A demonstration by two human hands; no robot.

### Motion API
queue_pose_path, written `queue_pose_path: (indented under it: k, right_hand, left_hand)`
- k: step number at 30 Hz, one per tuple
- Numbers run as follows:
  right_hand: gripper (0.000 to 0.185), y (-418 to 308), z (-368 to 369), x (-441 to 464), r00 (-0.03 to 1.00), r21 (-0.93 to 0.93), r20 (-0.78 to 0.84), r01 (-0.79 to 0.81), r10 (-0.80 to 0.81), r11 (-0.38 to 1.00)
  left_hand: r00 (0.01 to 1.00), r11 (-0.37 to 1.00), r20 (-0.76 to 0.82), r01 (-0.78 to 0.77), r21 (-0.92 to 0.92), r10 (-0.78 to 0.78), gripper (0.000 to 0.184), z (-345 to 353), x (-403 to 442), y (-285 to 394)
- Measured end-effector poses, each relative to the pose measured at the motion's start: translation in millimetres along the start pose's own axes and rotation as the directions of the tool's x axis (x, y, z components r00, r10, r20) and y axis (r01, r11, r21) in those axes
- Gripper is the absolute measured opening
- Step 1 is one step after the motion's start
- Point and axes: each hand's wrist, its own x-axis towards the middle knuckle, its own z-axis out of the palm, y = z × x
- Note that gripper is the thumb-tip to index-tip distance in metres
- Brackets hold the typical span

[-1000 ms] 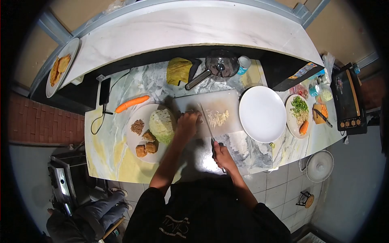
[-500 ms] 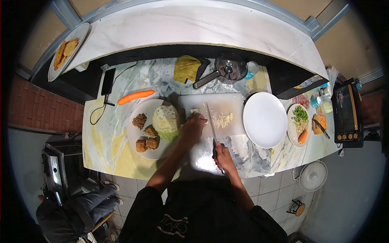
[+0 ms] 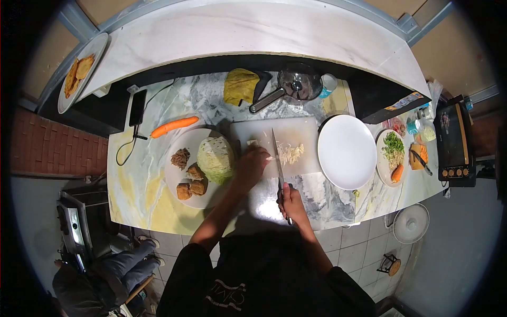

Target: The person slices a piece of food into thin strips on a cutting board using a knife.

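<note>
My right hand (image 3: 292, 202) is closed around the black handle of a kitchen knife (image 3: 277, 153). Its long blade points away from me across the white cutting board (image 3: 248, 128). On the board's left part, my left hand (image 3: 252, 164) is curled over a pale piece of food (image 3: 253, 142), mostly hidden under the fingers. Thin pale shreds (image 3: 291, 154) lie in a loose pile just right of the blade. Left of my left hand, a plate (image 3: 174, 142) carries a cabbage (image 3: 215, 158), brown fried chunks (image 3: 197, 187) and a brown minced heap (image 3: 180, 158).
A white plate (image 3: 347, 153) stands right of the board; beyond it, another plate (image 3: 384, 171) holds chopped greens and a carrot piece. A whole carrot (image 3: 174, 127), phone (image 3: 138, 108), yellow cloth (image 3: 240, 86) and dark pan (image 3: 300, 84) lie behind. A person (image 3: 100, 280) sits at lower left.
The view has shifted slightly. Both hands keep nearly the same places, and the knife still stands between the left hand and the shreds.
</note>
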Motion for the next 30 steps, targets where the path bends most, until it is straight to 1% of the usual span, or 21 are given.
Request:
queue_pose_path:
  k: [1,2,4,5,7,11,13,14,16,19,22,25,28,30]
  right_hand:
    - [0.061,-2,0,-1,1.000,-0.012,-0.012,0.023,-0.024,1.000]
    - [0.061,-4,0,-1,1.000,-0.011,-0.014,0.021,-0.022,1.000]
    - [0.060,-6,1,-1,0.996,-0.050,-0.045,0.071,-0.074,0.996]
    - [0.060,-2,1,0,0.996,-0.048,-0.046,0.069,-0.072,0.996]
    - [0.061,9,2,4,0.968,-0.168,-0.114,0.204,-0.225,0.964]
    - [0.062,9,3,3,0.962,-0.238,-0.104,0.221,-0.251,0.946]
    - [0.061,8,5,4,0.945,-0.309,-0.102,0.268,-0.312,0.913]
    - [0.061,5,6,4,0.945,-0.309,-0.099,0.268,-0.311,0.913]
    - [0.043,0,7,3,0.980,-0.372,-0.080,0.142,-0.185,0.917]
    - [0.040,-2,9,5,0.976,-0.416,-0.091,0.145,-0.200,0.898]
    - [0.040,0,9,8,0.971,-0.410,-0.095,0.161,-0.218,0.898]
    - [0.040,-5,8,7,0.973,-0.433,-0.085,0.157,-0.214,0.888]
    - [0.041,-6,9,7,0.968,-0.440,-0.083,0.176,-0.235,0.881]
    - [0.041,-4,10,7,0.972,-0.442,-0.084,0.161,-0.219,0.882]
  left_hand:
    - [0.996,0.997,-0.041,-0.079,-0.009,0.079,0.014,4,-1,-5]
    - [0.996,0.997,-0.038,-0.080,-0.010,0.080,0.014,3,-1,-5]
    - [0.998,0.998,0.001,-0.065,-0.019,0.065,0.013,2,-2,-4]
    - [0.998,0.998,0.004,-0.065,-0.019,0.065,0.013,-2,-3,0]
    - [1.000,0.998,0.004,-0.015,-0.060,0.016,0.014,-10,-3,9]
    - [1.000,0.996,0.001,-0.030,-0.083,0.031,0.014,-7,-3,3]
    - [0.999,0.990,-0.010,0.029,-0.141,-0.031,0.014,-10,-4,6]
    - [0.999,0.990,-0.010,0.032,-0.141,-0.034,0.014,-8,-5,4]
    - [0.998,0.983,-0.010,0.056,-0.173,-0.058,0.014,-2,-5,-3]
    - [0.997,0.974,-0.007,0.078,-0.211,-0.081,0.015,0,-7,-6]
    - [0.994,0.977,-0.006,0.110,-0.181,-0.113,0.015,2,-7,-7]
    - [0.996,0.987,-0.021,0.086,-0.138,-0.090,0.014,6,-9,-10]
    - [0.996,0.982,-0.027,0.084,-0.168,-0.090,0.013,12,-10,-16]
    - [0.995,0.980,-0.026,0.086,-0.178,-0.092,0.013,12,-10,-17]
